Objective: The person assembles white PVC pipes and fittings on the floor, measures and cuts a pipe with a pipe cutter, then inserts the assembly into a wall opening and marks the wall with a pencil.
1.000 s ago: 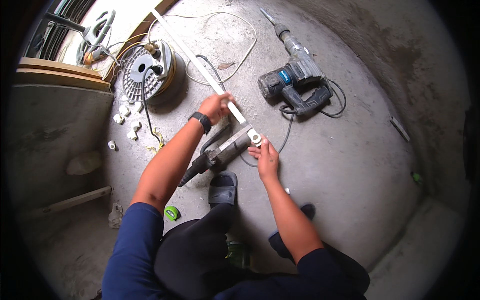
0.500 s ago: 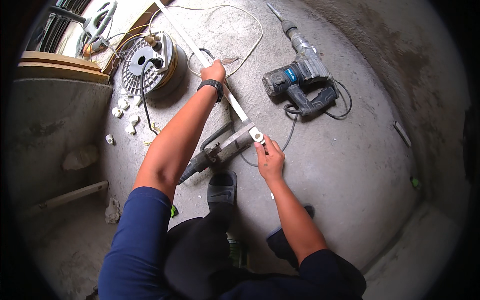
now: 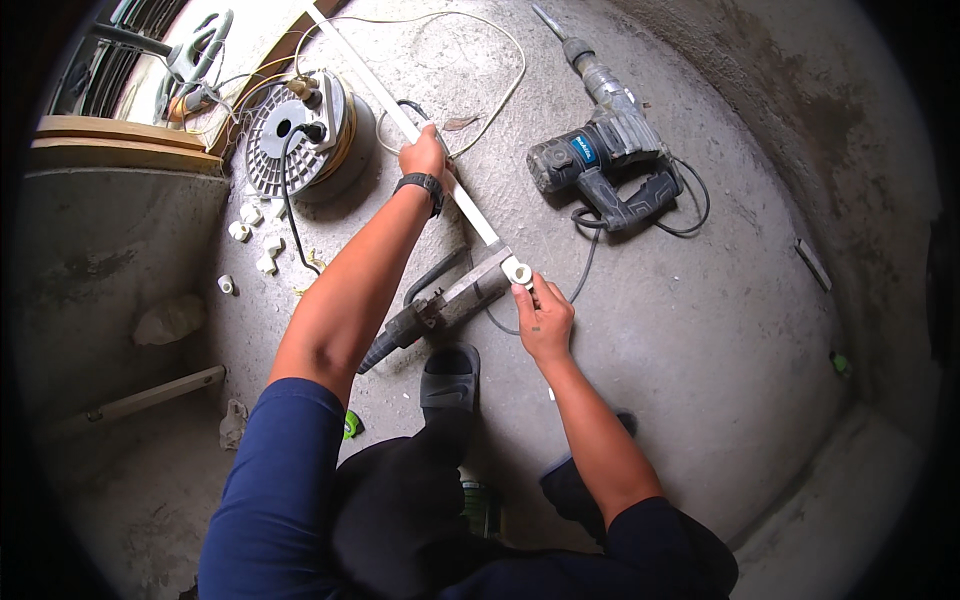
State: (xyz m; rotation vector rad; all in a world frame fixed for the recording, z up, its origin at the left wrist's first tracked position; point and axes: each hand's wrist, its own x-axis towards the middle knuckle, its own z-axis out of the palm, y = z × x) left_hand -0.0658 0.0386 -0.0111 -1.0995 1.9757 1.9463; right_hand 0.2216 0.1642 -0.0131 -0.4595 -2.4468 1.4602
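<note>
My left hand (image 3: 424, 158), with a dark watch at its wrist, is wrapped round a long white plastic pipe (image 3: 472, 213) that runs from the upper left down to the middle. The pipe's lower end meets one side of the tip of a pipe welding iron (image 3: 468, 290), a flat grey bar with a black handle. Against the other side of that tip is a white pipe fitting (image 3: 520, 273) with a round opening. Thumb and fingers of my right hand (image 3: 546, 318) pinch this fitting. The joints at the bar are too small to make out.
A cable reel (image 3: 270, 150) stands at the upper left, near loose white fittings (image 3: 252, 214). To the right lies a demolition hammer (image 3: 600, 150) with its cord. A wooden edge (image 3: 120, 142) borders the left. My sandalled foot (image 3: 449, 378) is close below the iron; a green tape measure (image 3: 351, 424) lies nearby.
The view has shifted slightly. Both hands keep their hold, and the pipe and fitting stay against the welding iron.
</note>
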